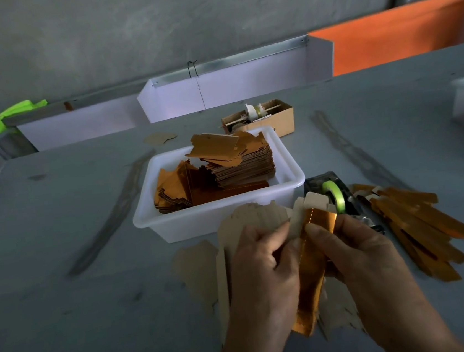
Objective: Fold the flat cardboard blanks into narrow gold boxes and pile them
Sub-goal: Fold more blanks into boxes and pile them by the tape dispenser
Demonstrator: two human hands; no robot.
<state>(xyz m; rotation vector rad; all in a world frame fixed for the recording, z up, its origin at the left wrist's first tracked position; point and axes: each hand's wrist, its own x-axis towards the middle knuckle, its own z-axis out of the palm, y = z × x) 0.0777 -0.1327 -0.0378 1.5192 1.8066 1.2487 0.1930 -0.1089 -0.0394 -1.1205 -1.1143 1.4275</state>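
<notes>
Far left of the grey table (63, 282) nothing is in play; a few loose flat blanks (198, 269) lie brown side up just left of the hands, partly under them. Behind them stands the white tub (218, 220), holding a tall stack of unfolded blanks (241, 163) with gold faces showing at its left. Left hand (263, 262): fingers curled, pinching the brown edge of the blank being folded (311, 250), thumb tip against the panel near its top. The blank itself is held between both hands above the table, gold face toward the camera, a dashed crease line running down it, the top flap still open and brown. Right hand (360, 251): thumb pressed on the gold panel just right of the crease, fingers wrapped behind — a hold, not an open palm. Judgement: mid-fold, side seam being closed, ends not yet tucked. Behind the right hand sits a tape dispenser (334, 199) with a green roll; to the right, the pile of finished narrow gold boxes (422, 229) fans out on the table, well apart from the tub. Risks: a fold off the scored line would give a skewed tube; foil may crease or scuff under thumb pressure; the loosely fanned pile could slide if another box lands on its edge.
</notes>
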